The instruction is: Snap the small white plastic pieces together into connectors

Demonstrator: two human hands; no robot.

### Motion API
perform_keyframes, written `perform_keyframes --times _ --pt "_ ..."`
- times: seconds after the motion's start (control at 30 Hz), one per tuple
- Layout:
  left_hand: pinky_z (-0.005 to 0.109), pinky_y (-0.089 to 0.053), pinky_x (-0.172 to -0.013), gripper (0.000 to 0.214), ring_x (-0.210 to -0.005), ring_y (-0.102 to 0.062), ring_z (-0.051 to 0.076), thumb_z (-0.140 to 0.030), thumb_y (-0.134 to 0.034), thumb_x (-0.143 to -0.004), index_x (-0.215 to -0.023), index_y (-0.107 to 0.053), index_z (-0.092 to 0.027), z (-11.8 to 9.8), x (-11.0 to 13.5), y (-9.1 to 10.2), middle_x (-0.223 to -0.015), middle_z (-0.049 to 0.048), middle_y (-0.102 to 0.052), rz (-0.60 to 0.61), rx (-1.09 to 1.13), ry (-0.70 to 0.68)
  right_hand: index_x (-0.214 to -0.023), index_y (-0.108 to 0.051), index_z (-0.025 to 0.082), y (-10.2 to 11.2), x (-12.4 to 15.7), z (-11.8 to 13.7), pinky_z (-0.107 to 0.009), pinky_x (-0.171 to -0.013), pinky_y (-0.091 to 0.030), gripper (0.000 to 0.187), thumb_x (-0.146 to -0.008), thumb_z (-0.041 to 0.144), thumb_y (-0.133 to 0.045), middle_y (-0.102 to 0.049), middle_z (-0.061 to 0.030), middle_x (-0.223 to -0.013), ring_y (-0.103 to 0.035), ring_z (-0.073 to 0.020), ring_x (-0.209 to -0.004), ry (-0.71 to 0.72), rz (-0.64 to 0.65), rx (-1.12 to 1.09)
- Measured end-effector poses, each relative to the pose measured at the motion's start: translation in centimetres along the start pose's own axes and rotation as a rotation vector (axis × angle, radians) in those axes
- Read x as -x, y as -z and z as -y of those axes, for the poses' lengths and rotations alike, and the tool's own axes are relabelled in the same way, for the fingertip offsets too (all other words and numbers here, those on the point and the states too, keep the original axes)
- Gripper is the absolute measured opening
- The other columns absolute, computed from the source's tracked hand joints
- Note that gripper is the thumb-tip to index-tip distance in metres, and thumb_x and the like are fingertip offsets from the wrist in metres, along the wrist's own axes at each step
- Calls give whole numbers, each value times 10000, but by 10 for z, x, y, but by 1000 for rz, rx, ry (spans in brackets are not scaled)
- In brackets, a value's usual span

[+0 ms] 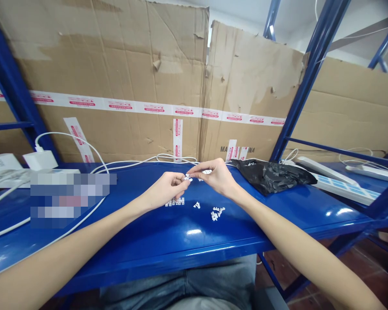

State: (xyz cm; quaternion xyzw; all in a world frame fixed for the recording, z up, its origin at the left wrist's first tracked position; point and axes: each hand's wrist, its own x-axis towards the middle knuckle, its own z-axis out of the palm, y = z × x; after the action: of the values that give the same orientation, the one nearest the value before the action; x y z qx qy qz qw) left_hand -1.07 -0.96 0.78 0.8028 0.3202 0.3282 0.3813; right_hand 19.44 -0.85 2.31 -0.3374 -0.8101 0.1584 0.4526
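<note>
At far left, a white USB charger [40,160] sits on the blue steel shelf [194,234]. Its white cable [67,215] loops along the back and past a pixelated patch [73,200] that hides whatever lies there. Your left hand [164,191] pinches a small white plastic part [187,177] between thumb and fingertips, and your right hand [215,176] pinches it from the other side. Your fingers cover much of it, so you can't make out its exact shape. Just below your hands lies a row of white plastic clips [174,202], then a single white piece [196,205] and a small white heap [216,212]. The blue shelf runs on well past them to its front edge, so you have room there. Near your right hand lies a crumpled black plastic bag [271,176], and beyond it a power strip [345,191] sits partly cut off behind a blue upright [371,202].
</note>
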Motion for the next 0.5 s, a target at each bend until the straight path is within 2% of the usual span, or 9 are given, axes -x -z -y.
perform_keyframes --times 0.2,0.4,0.5 --pt "239 -388 -549 393 -491 -471 106 -484 -552 -957 -712 -526 -178 3 -1 0 -512 -44 -515 14 34 -4 -877 -810 186 1 2 9 -304 -807 -576 108 -879 155 -706 -808 -46 -904 -764 -204 -840 94 36 100" --pt "236 -409 -553 413 -485 -495 99 -488 -562 -972 -707 -530 -172 12 -3 -1 -505 -38 -543 48 164 -8 -909 -790 150 6 1 6 -290 -791 -578 132 -928 149 -659 -804 -71 -904 -764 -189 -842 273 73 192" --pt "239 -425 -546 402 -469 -479 95 -469 -593 -962 -699 -528 -172 10 -3 -3 -492 -45 -520 92 314 -7 -937 -780 144 8 1 4 -299 -805 -580 165 -963 151 -617 -793 -87 -943 -751 -184 -879 403 103 218"
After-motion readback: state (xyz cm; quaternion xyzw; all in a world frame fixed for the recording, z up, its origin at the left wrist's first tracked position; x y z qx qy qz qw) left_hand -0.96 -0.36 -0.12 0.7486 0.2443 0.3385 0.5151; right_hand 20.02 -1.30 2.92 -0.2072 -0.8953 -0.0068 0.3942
